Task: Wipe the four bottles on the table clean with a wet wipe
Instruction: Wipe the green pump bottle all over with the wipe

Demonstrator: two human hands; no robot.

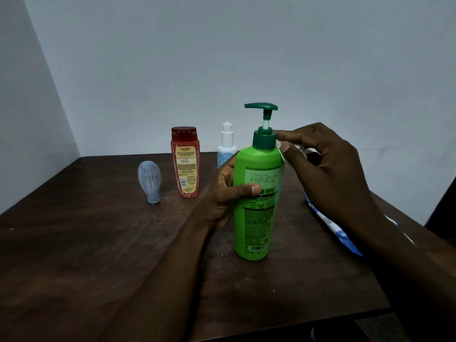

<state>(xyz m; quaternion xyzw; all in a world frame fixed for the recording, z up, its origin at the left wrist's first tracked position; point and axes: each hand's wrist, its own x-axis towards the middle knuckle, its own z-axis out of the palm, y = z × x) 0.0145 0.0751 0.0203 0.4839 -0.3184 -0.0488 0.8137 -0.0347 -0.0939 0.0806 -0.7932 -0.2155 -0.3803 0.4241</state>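
Observation:
A tall green pump bottle [256, 218] with a dark green pump head stands at the middle of the dark wooden table [98, 255]. My left hand [227, 193] grips its body from the left, thumb across the label. My right hand [325, 164] pinches a white wet wipe [280, 148] against the bottle's right shoulder, just below the pump collar. Most of the wipe is hidden behind my fingers. Behind stand a red bottle [185, 164], a white and pale blue bottle [226, 144] partly hidden by the green one, and a small grey-blue bottle [150, 180] standing on its cap.
A blue and white wipes packet [338, 230] lies on the table at the right, partly under my right forearm. Pale walls close the scene at the back and the left. The table's front edge runs near the bottom right.

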